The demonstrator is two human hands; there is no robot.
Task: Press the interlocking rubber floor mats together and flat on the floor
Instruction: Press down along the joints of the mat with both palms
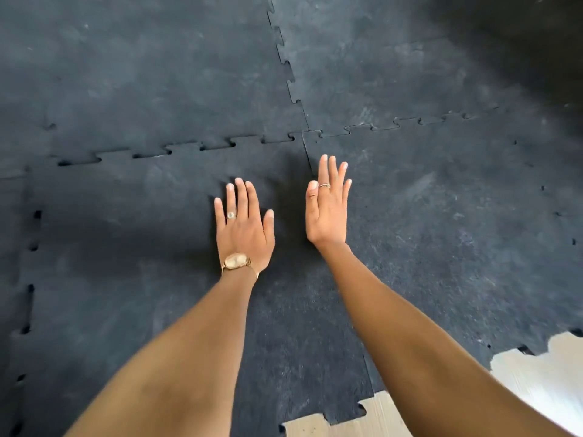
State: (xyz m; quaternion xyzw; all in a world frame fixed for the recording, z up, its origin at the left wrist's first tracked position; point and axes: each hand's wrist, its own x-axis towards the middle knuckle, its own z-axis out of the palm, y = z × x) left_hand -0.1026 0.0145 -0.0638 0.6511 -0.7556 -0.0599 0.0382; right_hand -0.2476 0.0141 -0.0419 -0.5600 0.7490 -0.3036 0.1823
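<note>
Nearest, bare wooden floor shows past the toothed mat edge. The left hand lies flat on the near-left mat, fingers spread, holding nothing. The right hand is raised edge-on, fingers together, empty, just right of the seam, which runs away from the person between both hands; the right is nearer.

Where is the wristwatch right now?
In the head view, the gold wristwatch sits on the left wrist, just below the left hand lying flat on the near-left mat.
</note>
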